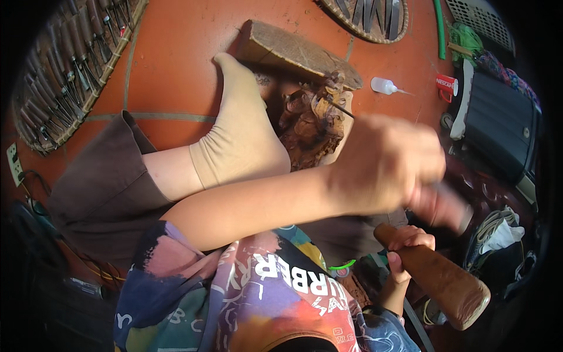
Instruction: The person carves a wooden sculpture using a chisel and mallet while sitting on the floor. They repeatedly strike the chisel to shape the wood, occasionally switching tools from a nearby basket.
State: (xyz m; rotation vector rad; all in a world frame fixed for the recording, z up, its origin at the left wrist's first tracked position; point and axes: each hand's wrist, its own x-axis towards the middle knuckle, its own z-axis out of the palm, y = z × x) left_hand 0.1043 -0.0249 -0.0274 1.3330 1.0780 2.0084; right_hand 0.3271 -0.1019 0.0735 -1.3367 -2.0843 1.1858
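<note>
My left hand (390, 161), smeared by motion, is closed around a carving chisel. Its wooden handle (441, 206) sticks out below the fist, and its thin dark shaft (341, 108) reaches up to a brown wood carving (308, 126) with intricate relief. Whether the tip touches the wood cannot be made out. Lower down, my right hand (404, 249) grips a wooden mallet (448, 278) by its narrow end, with the thick head pointing to the lower right. The mallet is apart from the chisel handle. My foot in a beige sock (237, 129) rests beside the carving.
A wooden block (293, 53) lies beyond the carving. Woven trays hold chisels (67, 47) at left and flat blades (375, 14) at the top. A white squeeze bottle (384, 86), red mug (447, 86) and dark case (498, 120) stand at right.
</note>
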